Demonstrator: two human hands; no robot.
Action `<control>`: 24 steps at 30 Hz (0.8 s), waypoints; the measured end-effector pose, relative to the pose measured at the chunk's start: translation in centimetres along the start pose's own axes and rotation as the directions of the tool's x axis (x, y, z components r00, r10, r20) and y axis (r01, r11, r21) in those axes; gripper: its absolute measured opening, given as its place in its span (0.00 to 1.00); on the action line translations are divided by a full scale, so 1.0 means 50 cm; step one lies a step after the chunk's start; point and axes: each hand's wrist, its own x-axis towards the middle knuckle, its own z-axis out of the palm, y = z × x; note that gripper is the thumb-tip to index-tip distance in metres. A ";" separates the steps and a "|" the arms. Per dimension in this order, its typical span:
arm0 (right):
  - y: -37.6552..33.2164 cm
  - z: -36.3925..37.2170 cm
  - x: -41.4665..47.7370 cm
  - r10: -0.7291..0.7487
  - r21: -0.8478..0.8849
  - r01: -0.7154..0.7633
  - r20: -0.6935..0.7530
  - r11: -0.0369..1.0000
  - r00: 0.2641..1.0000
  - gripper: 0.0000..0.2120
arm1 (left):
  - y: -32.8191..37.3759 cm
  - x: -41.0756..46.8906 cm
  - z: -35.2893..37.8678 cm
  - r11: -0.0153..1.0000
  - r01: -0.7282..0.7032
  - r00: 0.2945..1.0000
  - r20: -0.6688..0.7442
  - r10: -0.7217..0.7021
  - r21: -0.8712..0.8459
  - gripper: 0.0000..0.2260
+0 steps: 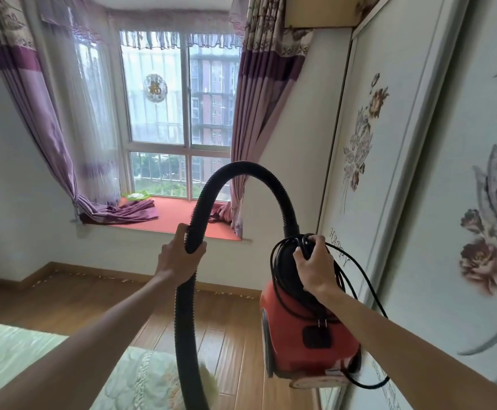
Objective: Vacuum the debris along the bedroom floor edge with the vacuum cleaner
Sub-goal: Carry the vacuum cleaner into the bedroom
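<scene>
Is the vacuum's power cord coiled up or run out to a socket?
Coiled. The power cord hangs in loops bunched atop the red vacuum cleaner, gripped there by the right hand.

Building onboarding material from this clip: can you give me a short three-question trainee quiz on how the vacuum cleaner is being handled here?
1. True or false: the red vacuum cleaner is set down with no hand on it.
2. What does the left hand grip? A) the black hose B) a broom C) a curtain
3. Where does the debris lie?

Key:
1. False: the right hand holds it up by its top, together with the coiled cord.
2. A.
3. Along the baseboard below the window seat.
</scene>
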 end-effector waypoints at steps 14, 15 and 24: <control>0.117 0.155 0.331 0.078 0.015 -0.078 -0.002 0.997 0.997 0.10 | -0.108 0.346 0.210 1.000 0.020 0.999 0.033 -0.020 0.007 0.16; 0.122 0.166 0.353 0.087 0.005 -0.087 0.001 0.996 0.996 0.10 | -0.120 0.370 0.222 1.000 0.022 0.999 0.038 -0.022 0.011 0.16; 0.166 0.283 0.621 0.086 -0.051 -0.089 -0.057 0.995 0.995 0.11 | -0.198 0.661 0.368 0.999 0.005 0.996 0.089 -0.002 -0.034 0.13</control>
